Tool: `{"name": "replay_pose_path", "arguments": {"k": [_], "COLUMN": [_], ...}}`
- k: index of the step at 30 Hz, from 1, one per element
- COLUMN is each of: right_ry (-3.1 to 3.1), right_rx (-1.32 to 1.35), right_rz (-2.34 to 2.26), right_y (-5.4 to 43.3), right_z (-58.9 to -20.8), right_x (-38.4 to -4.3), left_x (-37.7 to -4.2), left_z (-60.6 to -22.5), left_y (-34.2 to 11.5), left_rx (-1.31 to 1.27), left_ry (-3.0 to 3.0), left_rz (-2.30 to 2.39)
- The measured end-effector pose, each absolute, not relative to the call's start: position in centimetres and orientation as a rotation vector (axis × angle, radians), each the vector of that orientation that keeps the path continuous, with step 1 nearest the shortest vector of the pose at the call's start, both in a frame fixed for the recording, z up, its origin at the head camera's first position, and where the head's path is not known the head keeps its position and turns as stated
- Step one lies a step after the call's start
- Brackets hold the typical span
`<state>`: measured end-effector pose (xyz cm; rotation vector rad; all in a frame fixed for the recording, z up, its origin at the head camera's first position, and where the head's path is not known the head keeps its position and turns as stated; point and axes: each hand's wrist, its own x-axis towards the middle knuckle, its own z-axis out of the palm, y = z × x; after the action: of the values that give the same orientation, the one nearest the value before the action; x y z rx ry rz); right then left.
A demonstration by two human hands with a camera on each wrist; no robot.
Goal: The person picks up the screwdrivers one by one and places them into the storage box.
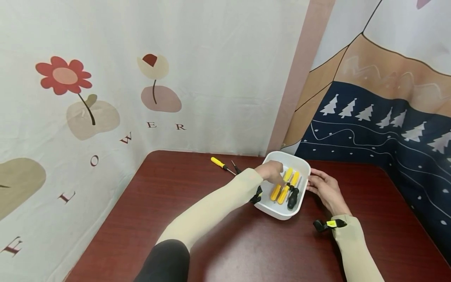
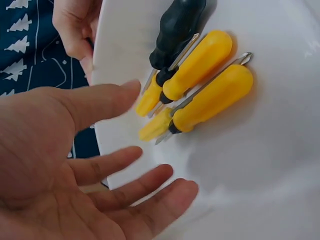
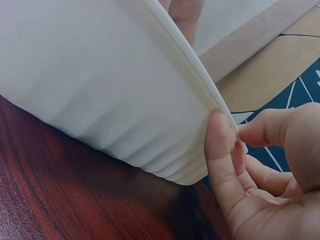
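A white plastic tub (image 1: 280,213) stands on the table with several yellow-handled screwdrivers (image 2: 212,97) and a black-handled screwdriver (image 2: 177,32) in it. My left hand (image 1: 273,172) reaches over the tub's left side. In the left wrist view its thumb and fingers are spread near the screwdrivers, with nothing held between them. At the tub's right side, my right hand (image 1: 327,192) pinches the rim between thumb and fingers, as the right wrist view shows up close.
Left of the tub, a yellow-handled screwdriver (image 1: 219,162) lies on the dark red table (image 1: 169,192). A slim dark tool (image 1: 236,167) lies beside it, partly hidden by my left sleeve. Printed curtains (image 1: 218,70) hang behind the table.
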<state>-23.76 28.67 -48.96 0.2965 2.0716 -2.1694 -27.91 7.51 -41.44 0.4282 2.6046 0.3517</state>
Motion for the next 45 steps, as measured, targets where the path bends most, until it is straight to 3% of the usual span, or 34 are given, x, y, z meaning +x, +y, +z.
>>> {"name": "replay_pose_path", "arguments": {"k": [18,45], "right_ry": [2.079,2.077], "right_rx": [0.272,0.290], "right_rz": [-2.200,-2.186], "right_y": [28.5,28.6], "right_z": [-49.1,-49.3], "right_x": [-24.1,-24.0], "left_x": [-28.6,-29.3], "left_z": [-40.5,-41.5], "left_y": [3.9,-2.6], "left_rx": [0.860,0.647], "left_ry": [2.752,2.932], "left_rz": [0.371,0.860]}}
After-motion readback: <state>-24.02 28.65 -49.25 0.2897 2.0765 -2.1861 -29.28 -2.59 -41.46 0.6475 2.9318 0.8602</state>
